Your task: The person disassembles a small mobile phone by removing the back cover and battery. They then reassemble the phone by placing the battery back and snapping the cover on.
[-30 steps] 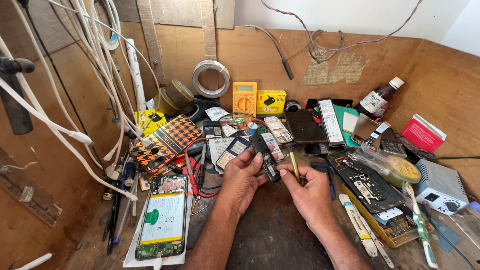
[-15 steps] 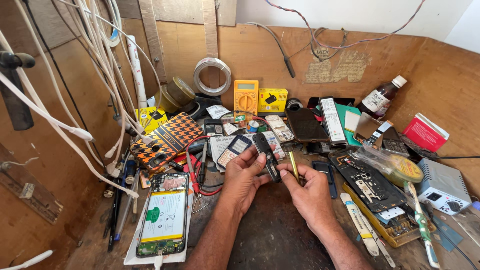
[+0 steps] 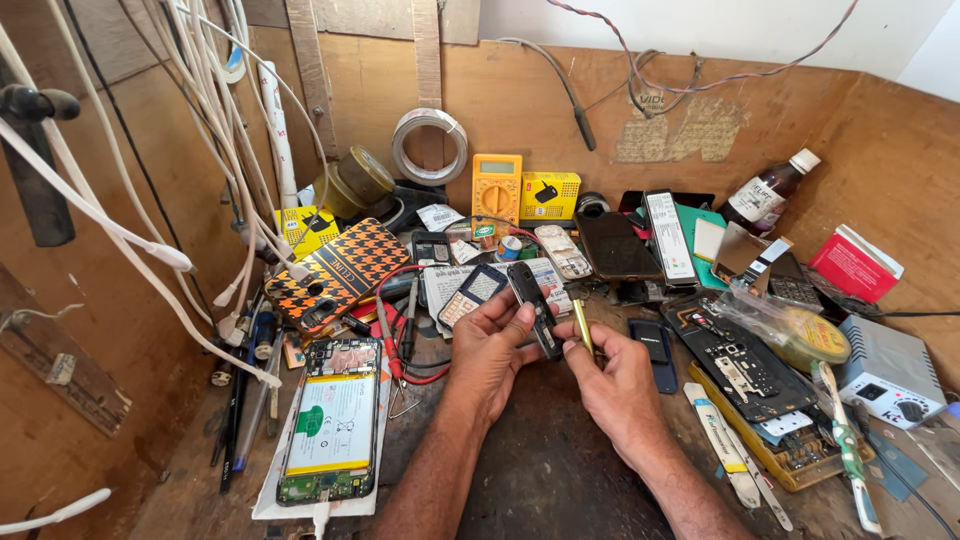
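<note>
I see my left hand [image 3: 490, 350] closed around a small black phone [image 3: 535, 310], thumb and fingers pinching its lower part so it stands tilted above the dark bench top [image 3: 545, 480]. My right hand [image 3: 620, 385] is closed on a slim yellow-handled tool [image 3: 582, 325], held just right of the phone, its upper end close beside the phone's edge; I cannot tell whether they touch. Left of the phone lies an opened smartphone [image 3: 330, 420] with its battery showing, and above that an orange houndstooth phone case [image 3: 338, 272]. Behind the phone stands a yellow multimeter [image 3: 496, 187]. Right of the phone lie a bare black phone back frame [image 3: 740, 360] and a small grey box [image 3: 885, 370]
</note>
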